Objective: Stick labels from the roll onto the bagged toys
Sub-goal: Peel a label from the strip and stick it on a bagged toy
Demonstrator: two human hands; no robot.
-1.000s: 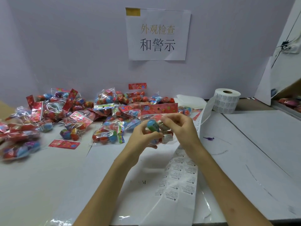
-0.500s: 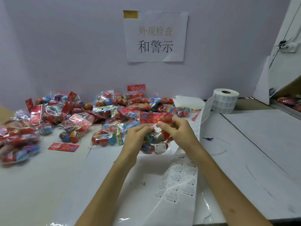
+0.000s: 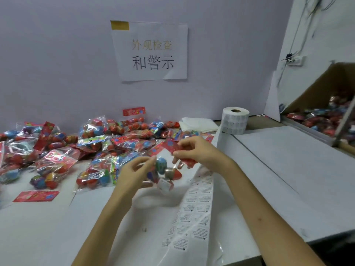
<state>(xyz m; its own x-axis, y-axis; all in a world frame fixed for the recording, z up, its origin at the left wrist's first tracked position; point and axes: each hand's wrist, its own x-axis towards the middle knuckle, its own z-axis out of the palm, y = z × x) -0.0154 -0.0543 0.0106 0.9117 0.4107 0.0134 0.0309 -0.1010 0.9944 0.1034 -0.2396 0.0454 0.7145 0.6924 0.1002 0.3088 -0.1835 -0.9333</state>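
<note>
**Head view.** Centre of frame: the right hand (image 3: 197, 152) pinches the red printed card header (image 3: 170, 145) of a clear plastic bag of small rounded coloured toys (image 3: 165, 172). The bag hangs from that grip just above the white table (image 3: 288, 169). The left hand (image 3: 134, 173) lies at the bag's left side with its fingers curled; blur hides whether it grips the film or only steadies it. A white paper label (image 3: 164, 186) sits on the bag's lower face.

Lower centre: a strip of white printed labels on glossy backing (image 3: 194, 214) runs from the bottom edge up to the white roll of labels (image 3: 235, 120), right of centre. Left of frame: a heap of like bags (image 3: 92, 143). Far right: a tilted brown cardboard box (image 3: 317, 89) holding more bags.

**Handling, as judged.** The bag looks light and its film thin, slick and crinkly. The loose toys will probably shift, and the face will not lie flat by itself (a label pressed over a fold would likely wrinkle). The stiff header is the surest hold, with the other hand beneath to tension the film. The labels look flimsy and tacky, so each is best lifted by a corner.
</note>
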